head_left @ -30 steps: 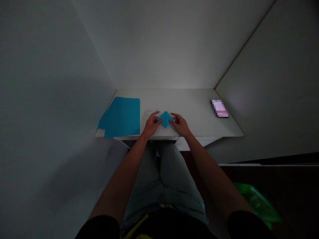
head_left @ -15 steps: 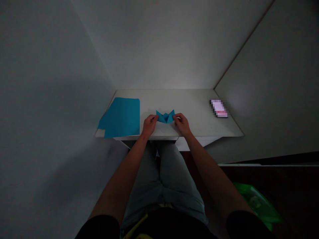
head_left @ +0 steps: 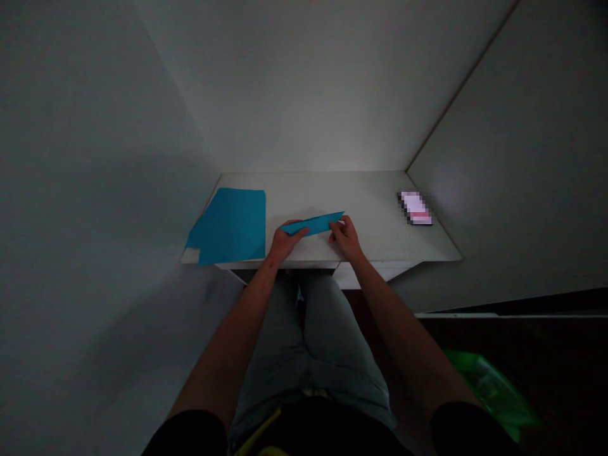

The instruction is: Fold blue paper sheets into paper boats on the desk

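Note:
Between my two hands is a folded blue paper [head_left: 317, 225], a long narrow shape held over the front part of the white table, its right end tilted higher. My left hand [head_left: 285, 239] grips its left end, thumb laid along the near face and fingers behind. Near the pointed right end, my right hand [head_left: 346, 237] pinches the lower edge with thumb and fingertips. Part of the paper's left end is hidden by my left hand.
Flat blue paper sheets [head_left: 232, 225] lie at the table's left, sticking out slightly over its edges. A phone with a blurred lit screen [head_left: 415, 208] rests at the right of the white table [head_left: 375, 244]. Walls enclose it. A green plastic bag [head_left: 489, 386] is on the floor.
The folded paper has gone from an opened boat-like form with two raised points to a flat long strip, tilted up to the right. My left thumb now lies across it.

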A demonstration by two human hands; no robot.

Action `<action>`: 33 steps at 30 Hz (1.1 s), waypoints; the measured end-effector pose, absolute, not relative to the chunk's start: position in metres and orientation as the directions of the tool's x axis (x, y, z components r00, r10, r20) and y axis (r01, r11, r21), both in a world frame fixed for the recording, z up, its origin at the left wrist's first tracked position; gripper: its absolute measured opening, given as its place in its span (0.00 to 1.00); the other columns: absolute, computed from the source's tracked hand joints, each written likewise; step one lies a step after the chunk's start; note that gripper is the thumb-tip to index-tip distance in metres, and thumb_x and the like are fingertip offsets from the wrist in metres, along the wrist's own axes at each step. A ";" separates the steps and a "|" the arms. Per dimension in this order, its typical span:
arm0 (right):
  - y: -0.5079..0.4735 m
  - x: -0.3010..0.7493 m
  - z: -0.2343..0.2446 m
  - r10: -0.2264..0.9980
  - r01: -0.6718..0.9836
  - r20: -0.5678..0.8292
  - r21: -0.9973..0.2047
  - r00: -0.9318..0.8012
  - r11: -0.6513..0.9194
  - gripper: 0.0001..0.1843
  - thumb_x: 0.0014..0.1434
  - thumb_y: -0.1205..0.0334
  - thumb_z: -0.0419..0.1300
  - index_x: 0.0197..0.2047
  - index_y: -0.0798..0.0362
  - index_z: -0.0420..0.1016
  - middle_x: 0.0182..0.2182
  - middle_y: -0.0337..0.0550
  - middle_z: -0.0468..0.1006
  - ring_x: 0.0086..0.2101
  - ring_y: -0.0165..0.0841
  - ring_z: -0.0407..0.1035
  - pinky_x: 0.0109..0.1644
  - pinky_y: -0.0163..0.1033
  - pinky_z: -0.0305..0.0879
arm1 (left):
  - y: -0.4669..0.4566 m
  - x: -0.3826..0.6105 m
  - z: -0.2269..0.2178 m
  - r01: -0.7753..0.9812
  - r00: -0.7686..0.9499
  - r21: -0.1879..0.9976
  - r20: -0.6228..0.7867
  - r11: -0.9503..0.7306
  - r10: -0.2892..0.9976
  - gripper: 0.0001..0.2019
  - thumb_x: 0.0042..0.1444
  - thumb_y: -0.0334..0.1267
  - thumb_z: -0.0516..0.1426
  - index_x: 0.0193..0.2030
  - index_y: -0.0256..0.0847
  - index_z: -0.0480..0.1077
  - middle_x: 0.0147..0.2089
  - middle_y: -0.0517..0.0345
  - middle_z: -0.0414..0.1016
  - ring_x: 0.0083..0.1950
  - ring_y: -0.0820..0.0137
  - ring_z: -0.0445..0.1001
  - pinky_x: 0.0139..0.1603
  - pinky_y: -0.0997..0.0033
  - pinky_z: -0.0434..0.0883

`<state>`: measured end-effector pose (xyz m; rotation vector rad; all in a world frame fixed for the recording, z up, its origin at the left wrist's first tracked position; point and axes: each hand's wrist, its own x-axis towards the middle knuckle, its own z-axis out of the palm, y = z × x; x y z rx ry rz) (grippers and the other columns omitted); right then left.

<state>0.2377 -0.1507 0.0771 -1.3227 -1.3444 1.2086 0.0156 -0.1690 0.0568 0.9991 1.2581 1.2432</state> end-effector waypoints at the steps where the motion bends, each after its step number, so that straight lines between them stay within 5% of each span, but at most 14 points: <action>1: -0.151 0.237 0.078 0.996 0.152 -0.048 -0.988 -0.075 -0.036 0.34 0.53 0.30 0.71 0.45 0.44 0.62 0.27 0.30 0.72 0.22 0.30 0.65 0.27 0.37 0.65 | -0.170 0.015 0.059 -0.076 -0.076 0.991 -0.115 0.110 0.990 0.21 0.48 0.53 0.74 0.40 0.41 0.80 0.36 0.56 0.83 0.41 0.61 0.81 0.47 0.61 0.80; 6: -0.155 0.238 0.080 0.995 0.175 -0.082 -0.982 -0.047 -0.073 0.34 0.46 0.32 0.77 0.38 0.46 0.67 0.26 0.33 0.72 0.24 0.30 0.62 0.27 0.38 0.62 | -0.171 0.015 0.061 -0.044 -0.057 0.993 -0.115 0.113 0.992 0.20 0.51 0.59 0.71 0.30 0.41 0.80 0.38 0.52 0.86 0.45 0.57 0.83 0.52 0.57 0.79; 12: -0.155 0.243 0.082 0.997 0.292 -0.069 -0.955 -0.031 -0.057 0.37 0.66 0.21 0.52 0.29 0.48 0.72 0.19 0.38 0.70 0.23 0.33 0.64 0.33 0.42 0.65 | -0.165 0.017 0.050 -0.111 -0.206 0.984 -0.162 0.141 0.965 0.34 0.62 0.75 0.56 0.30 0.42 0.71 0.26 0.54 0.77 0.30 0.63 0.79 0.37 0.63 0.78; 15: -0.156 0.243 0.082 0.998 0.333 -0.065 -0.941 -0.010 -0.058 0.39 0.67 0.21 0.48 0.27 0.47 0.72 0.18 0.39 0.68 0.25 0.36 0.65 0.36 0.43 0.67 | -0.164 0.017 0.049 -0.197 -0.258 0.974 -0.158 0.108 0.953 0.34 0.65 0.76 0.51 0.35 0.43 0.68 0.26 0.57 0.75 0.25 0.68 0.76 0.31 0.67 0.75; 18: -0.156 0.240 0.084 0.999 0.348 -0.046 -0.937 -0.019 -0.037 0.34 0.66 0.23 0.53 0.31 0.47 0.72 0.20 0.37 0.68 0.25 0.35 0.65 0.34 0.43 0.67 | -0.164 0.017 0.050 -0.237 -0.278 0.968 -0.148 0.082 0.949 0.31 0.69 0.73 0.49 0.41 0.43 0.68 0.28 0.60 0.74 0.25 0.70 0.74 0.29 0.68 0.75; 23: -0.165 0.240 0.093 0.999 0.290 0.033 -0.956 -0.038 0.043 0.30 0.63 0.32 0.62 0.56 0.46 0.74 0.32 0.37 0.75 0.23 0.31 0.62 0.27 0.39 0.60 | -0.164 0.016 0.050 -0.233 -0.271 0.970 -0.134 0.070 0.953 0.31 0.70 0.71 0.47 0.46 0.43 0.69 0.29 0.60 0.73 0.26 0.70 0.74 0.29 0.69 0.74; 28: -0.189 0.256 0.104 0.973 0.452 0.067 -0.877 -0.220 0.162 0.23 0.64 0.39 0.66 0.51 0.48 0.80 0.30 0.39 0.78 0.27 0.34 0.68 0.32 0.40 0.65 | -0.165 0.016 0.048 -0.192 -0.239 0.979 -0.113 0.067 0.965 0.34 0.67 0.76 0.48 0.41 0.43 0.68 0.27 0.61 0.71 0.26 0.69 0.74 0.29 0.69 0.73; 33: -0.199 0.278 0.119 0.935 0.570 0.022 -0.788 -0.353 0.233 0.21 0.70 0.39 0.59 0.48 0.46 0.83 0.39 0.45 0.85 0.29 0.36 0.74 0.39 0.43 0.72 | -0.166 0.018 0.049 -0.224 -0.225 0.972 -0.116 0.065 0.967 0.35 0.68 0.75 0.47 0.43 0.41 0.71 0.42 0.51 0.80 0.26 0.72 0.75 0.30 0.68 0.75</action>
